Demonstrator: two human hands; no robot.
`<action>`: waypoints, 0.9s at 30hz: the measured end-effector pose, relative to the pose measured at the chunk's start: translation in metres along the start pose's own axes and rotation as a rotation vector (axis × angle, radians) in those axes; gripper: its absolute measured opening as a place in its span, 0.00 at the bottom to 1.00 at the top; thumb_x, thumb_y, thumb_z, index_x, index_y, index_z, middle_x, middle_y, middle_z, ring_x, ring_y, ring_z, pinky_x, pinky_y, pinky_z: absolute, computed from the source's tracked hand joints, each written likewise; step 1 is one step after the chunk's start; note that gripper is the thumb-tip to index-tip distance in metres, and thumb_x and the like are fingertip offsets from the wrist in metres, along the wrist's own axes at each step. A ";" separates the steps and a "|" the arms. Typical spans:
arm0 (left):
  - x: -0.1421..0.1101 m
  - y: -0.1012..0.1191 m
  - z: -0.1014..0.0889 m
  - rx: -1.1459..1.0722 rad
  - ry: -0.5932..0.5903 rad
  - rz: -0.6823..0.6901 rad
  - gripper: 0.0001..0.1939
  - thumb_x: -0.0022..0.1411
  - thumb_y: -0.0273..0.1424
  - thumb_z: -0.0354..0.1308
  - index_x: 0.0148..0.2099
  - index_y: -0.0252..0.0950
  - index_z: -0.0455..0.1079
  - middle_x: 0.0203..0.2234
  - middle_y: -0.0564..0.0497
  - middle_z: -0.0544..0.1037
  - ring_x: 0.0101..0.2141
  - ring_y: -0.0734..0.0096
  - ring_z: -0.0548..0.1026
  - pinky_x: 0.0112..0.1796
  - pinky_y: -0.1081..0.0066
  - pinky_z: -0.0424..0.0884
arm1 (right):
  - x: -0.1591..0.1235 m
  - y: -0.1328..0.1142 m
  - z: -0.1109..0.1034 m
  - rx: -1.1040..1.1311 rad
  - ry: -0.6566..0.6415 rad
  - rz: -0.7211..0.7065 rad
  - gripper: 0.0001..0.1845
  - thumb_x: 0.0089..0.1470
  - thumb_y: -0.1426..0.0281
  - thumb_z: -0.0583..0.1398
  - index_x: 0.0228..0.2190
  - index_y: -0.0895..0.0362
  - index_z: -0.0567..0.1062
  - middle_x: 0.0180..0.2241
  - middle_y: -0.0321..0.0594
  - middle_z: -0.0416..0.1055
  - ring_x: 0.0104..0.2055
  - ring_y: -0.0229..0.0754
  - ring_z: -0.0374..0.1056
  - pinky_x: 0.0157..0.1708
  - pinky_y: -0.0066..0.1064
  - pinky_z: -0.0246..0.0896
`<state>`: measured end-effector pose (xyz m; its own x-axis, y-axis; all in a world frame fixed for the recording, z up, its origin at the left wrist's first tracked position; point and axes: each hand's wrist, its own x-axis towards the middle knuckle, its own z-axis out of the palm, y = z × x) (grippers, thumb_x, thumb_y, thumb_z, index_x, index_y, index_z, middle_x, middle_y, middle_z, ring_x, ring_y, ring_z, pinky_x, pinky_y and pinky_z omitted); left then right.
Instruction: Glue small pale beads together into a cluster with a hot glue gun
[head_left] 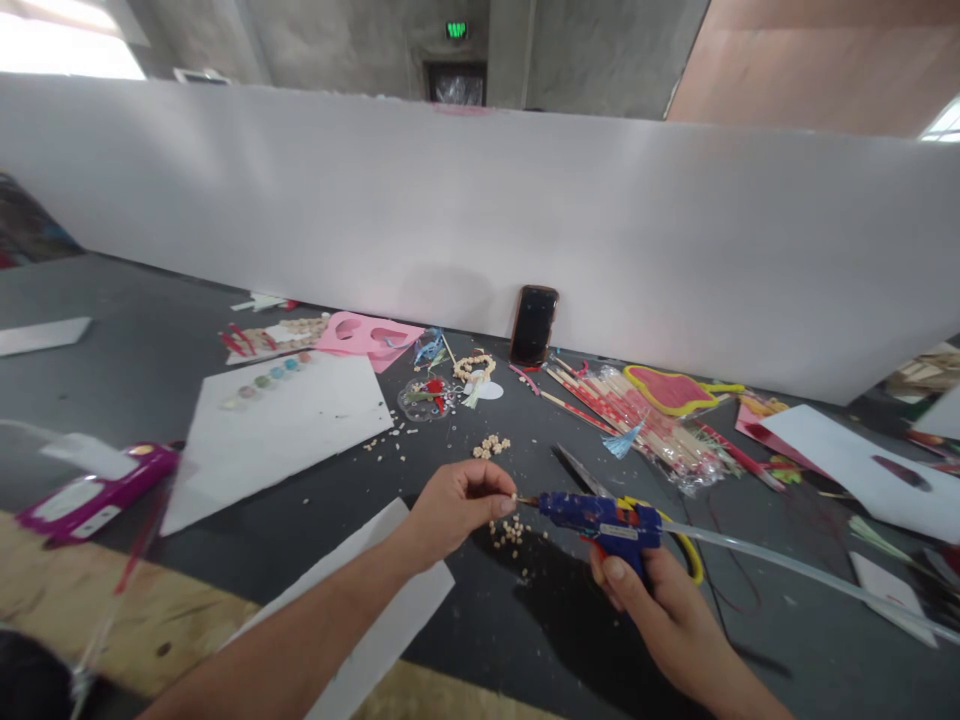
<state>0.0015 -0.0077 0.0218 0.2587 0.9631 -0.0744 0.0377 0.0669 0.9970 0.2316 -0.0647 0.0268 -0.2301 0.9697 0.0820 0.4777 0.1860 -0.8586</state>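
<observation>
My right hand (649, 600) is wrapped round the handle of a blue glue gun (589, 512), with a long clear glue stick (780, 565) running out of its back. The gun's nozzle points left and meets the fingertips of my left hand (465, 505). Between that thumb and forefinger I pinch a small pale wooden bead (514, 497). Loose beads (508, 537) lie on the dark table just below. A cluster of joined beads (491, 446) sits behind my left hand. Scissors (581, 470) with yellow handles lie behind the gun, partly hidden by it.
White paper sheets (285, 430) lie at the left, beside a purple glue gun (97, 490). A phone (534, 325) leans on the white partition (360, 200). Wrapped sticks (630, 420) and a yellow-edged pink piece (671, 390) lie at the right. A bead ring (474, 368) is mid-table.
</observation>
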 end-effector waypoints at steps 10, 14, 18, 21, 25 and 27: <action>0.000 0.000 -0.001 -0.014 0.011 0.014 0.09 0.45 0.33 0.62 0.30 0.34 0.70 0.22 0.55 0.71 0.23 0.78 0.65 0.27 0.77 0.60 | 0.004 -0.005 0.000 0.113 -0.032 0.024 0.15 0.56 0.59 0.50 0.29 0.57 0.68 0.21 0.34 0.61 0.23 0.36 0.58 0.23 0.28 0.57; 0.002 0.000 -0.001 -0.038 0.008 0.005 0.08 0.45 0.32 0.62 0.29 0.34 0.70 0.22 0.55 0.71 0.23 0.79 0.65 0.27 0.77 0.60 | 0.006 -0.008 0.002 0.240 0.014 0.095 0.17 0.55 0.57 0.51 0.32 0.58 0.68 0.19 0.33 0.62 0.20 0.36 0.60 0.19 0.28 0.59; 0.001 0.002 -0.001 -0.050 0.006 0.002 0.08 0.46 0.32 0.62 0.29 0.34 0.70 0.22 0.56 0.71 0.23 0.79 0.65 0.28 0.78 0.61 | 0.010 -0.006 -0.011 0.175 0.159 0.203 0.20 0.53 0.54 0.50 0.30 0.58 0.68 0.20 0.36 0.68 0.20 0.37 0.64 0.18 0.27 0.60; 0.000 0.002 -0.001 -0.031 0.005 0.019 0.09 0.46 0.33 0.62 0.30 0.34 0.70 0.22 0.55 0.71 0.24 0.78 0.66 0.28 0.77 0.61 | 0.016 0.005 -0.032 -0.098 0.315 0.221 0.21 0.53 0.52 0.49 0.25 0.56 0.69 0.19 0.37 0.70 0.23 0.40 0.66 0.22 0.29 0.62; -0.001 0.002 -0.002 -0.015 0.011 0.032 0.09 0.47 0.34 0.61 0.30 0.34 0.70 0.23 0.54 0.72 0.25 0.77 0.67 0.30 0.76 0.63 | 0.026 0.026 -0.057 -0.553 0.255 0.105 0.24 0.55 0.54 0.44 0.23 0.55 0.71 0.26 0.42 0.72 0.34 0.47 0.68 0.35 0.37 0.62; -0.001 0.003 -0.002 -0.018 0.014 0.037 0.09 0.47 0.34 0.61 0.30 0.34 0.70 0.23 0.54 0.72 0.25 0.77 0.67 0.30 0.76 0.63 | 0.029 0.035 -0.062 -0.754 0.212 0.096 0.25 0.55 0.55 0.43 0.21 0.55 0.70 0.28 0.45 0.72 0.38 0.50 0.67 0.40 0.41 0.58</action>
<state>-0.0008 -0.0076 0.0244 0.2460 0.9686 -0.0371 0.0106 0.0355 0.9993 0.2941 -0.0204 0.0307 -0.0281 0.9824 0.1846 0.9510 0.0832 -0.2979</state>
